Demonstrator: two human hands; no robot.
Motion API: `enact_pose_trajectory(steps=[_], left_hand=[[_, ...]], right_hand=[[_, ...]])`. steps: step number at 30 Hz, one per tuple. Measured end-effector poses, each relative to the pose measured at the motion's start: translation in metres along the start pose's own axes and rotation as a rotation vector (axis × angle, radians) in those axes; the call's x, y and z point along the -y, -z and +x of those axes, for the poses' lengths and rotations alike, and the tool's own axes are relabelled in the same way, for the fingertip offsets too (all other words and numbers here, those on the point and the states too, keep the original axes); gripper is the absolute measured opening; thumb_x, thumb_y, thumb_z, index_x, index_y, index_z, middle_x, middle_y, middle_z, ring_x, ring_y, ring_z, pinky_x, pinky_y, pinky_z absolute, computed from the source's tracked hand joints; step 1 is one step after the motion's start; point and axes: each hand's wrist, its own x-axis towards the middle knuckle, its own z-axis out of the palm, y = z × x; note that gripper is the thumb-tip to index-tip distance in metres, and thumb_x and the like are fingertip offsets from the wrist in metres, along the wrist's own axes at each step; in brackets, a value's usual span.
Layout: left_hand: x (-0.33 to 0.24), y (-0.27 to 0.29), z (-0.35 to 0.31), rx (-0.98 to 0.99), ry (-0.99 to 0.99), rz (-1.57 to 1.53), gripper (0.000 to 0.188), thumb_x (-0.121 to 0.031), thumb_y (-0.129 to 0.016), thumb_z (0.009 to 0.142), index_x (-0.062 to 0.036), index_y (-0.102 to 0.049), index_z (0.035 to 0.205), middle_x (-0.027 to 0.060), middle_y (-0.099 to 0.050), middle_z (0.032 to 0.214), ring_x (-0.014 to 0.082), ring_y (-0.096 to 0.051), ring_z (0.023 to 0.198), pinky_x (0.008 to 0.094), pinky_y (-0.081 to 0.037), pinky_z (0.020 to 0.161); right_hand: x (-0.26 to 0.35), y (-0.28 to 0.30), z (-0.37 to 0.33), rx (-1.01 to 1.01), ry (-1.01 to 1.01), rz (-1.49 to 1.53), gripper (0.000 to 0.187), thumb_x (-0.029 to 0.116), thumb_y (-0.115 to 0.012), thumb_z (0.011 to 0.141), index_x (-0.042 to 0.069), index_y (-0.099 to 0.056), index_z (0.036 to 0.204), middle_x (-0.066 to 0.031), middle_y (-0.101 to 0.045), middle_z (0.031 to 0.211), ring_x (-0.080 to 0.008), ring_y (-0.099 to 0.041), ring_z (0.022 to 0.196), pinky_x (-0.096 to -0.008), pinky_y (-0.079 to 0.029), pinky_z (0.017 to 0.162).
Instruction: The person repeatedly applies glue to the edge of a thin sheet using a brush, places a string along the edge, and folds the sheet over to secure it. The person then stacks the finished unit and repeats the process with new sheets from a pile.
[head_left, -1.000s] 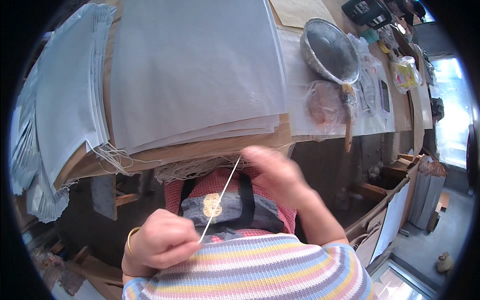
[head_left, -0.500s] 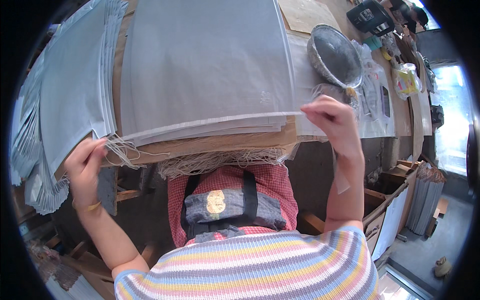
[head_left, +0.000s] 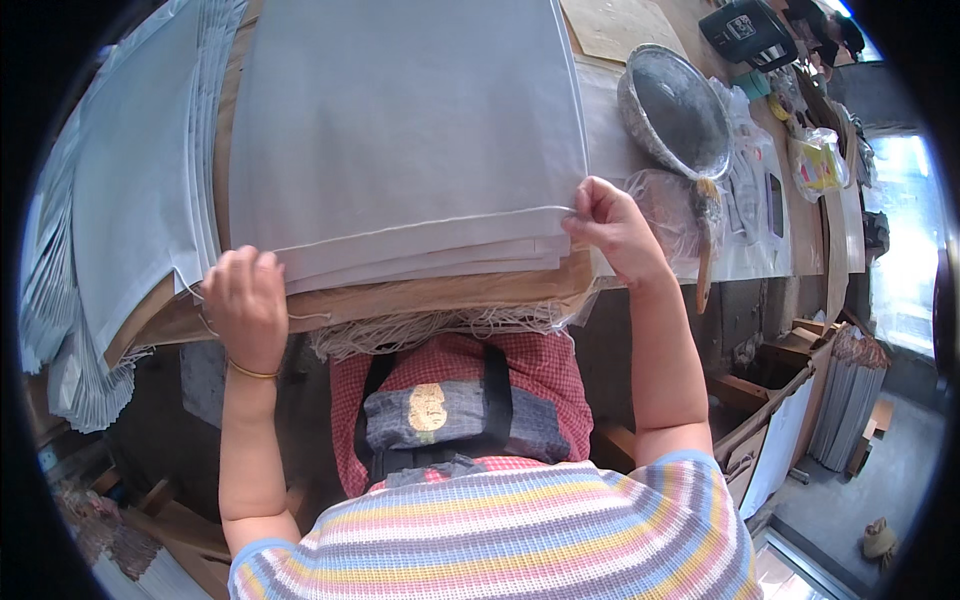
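Note:
A thin white string [head_left: 430,222] runs across the near part of the top pale grey sheet [head_left: 400,120], seeming to lie on it. At its right end my right hand [head_left: 612,232] pinches the string between thumb and fingertips, by the sheet's right edge. My left hand [head_left: 246,305] is closed at the other end of the string, back of the hand upward, near the sheet's near left corner. Its fingertips are partly hidden. Loose string ends stick out beside it. Under the top sheet, several more sheets show stepped edges on brown board [head_left: 420,292].
A bundle of white strings [head_left: 440,330] hangs over my lap. At left stands a fanned stack of folded sheets [head_left: 140,150]. To the right are a metal basin [head_left: 675,110], a wooden-handled brush [head_left: 705,255], crumpled clear plastic [head_left: 662,200] and a black container [head_left: 748,35].
The string has come down from a taut, blurred stretch onto the sheet. My left hand has moved right, my right hand left. The string bunch beside my left hand is now mostly out of sight.

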Motion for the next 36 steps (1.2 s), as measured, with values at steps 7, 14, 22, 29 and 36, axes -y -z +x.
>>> enact_pose_trajectory(steps=[7,14,22,29,36], left_hand=[[0.0,-0.009,0.001,0.156,-0.075,-0.479,0.032,-0.001,-0.061,0.075,0.0,-0.063,0.107,0.0133,-0.058,0.107,0.0298,-0.056,0.1,0.0407,-0.045,0.085],[0.005,-0.002,0.009,0.208,-0.068,-0.521,0.039,-0.014,-0.07,0.072,-0.0007,-0.063,0.109,0.0129,-0.059,0.111,0.0312,-0.055,0.103,0.0433,-0.043,0.09],[0.005,-0.003,0.012,-0.067,-0.258,-0.28,0.031,-0.003,-0.067,0.068,0.0019,-0.065,0.099,0.0098,-0.062,0.096,0.0262,-0.06,0.092,0.0401,-0.048,0.079],[0.02,-0.017,0.026,0.23,0.281,-0.731,0.011,-0.01,-0.069,0.078,-0.0013,-0.062,0.078,0.0121,-0.059,0.076,0.03,-0.059,0.072,0.0388,-0.047,0.063],[0.004,-0.034,0.02,0.335,0.335,-0.193,0.019,-0.019,-0.062,0.088,-0.0042,-0.052,0.091,0.0134,-0.058,0.088,0.0342,-0.062,0.077,0.0429,-0.049,0.064]], right_hand=[[-0.001,-0.04,-0.003,-0.496,0.58,-0.777,0.029,-0.002,-0.071,0.065,0.004,-0.056,0.09,-0.0036,-0.057,0.078,-0.0196,-0.058,0.076,-0.0304,-0.048,0.07],[0.001,-0.034,0.005,-0.09,0.756,-0.741,0.013,-0.002,-0.07,0.072,0.001,-0.068,0.084,-0.0079,-0.066,0.089,-0.0241,-0.062,0.08,-0.0327,-0.052,0.071],[0.008,-0.03,0.011,-0.091,0.405,-0.478,0.006,0.002,-0.071,0.079,-0.001,-0.066,0.082,-0.0047,-0.062,0.079,-0.0103,-0.056,0.071,-0.0243,-0.045,0.062],[0.012,-0.033,0.024,-0.171,0.189,-0.553,0.013,0.009,-0.072,0.08,-0.001,-0.065,0.08,-0.0059,-0.059,0.07,-0.0121,-0.054,0.064,-0.0267,-0.044,0.059],[-0.008,-0.053,0.03,-0.374,0.512,-1.068,0.014,0.014,-0.071,0.081,0.005,-0.063,0.089,-0.0103,-0.061,0.082,-0.0257,-0.06,0.066,-0.0345,-0.048,0.06]])
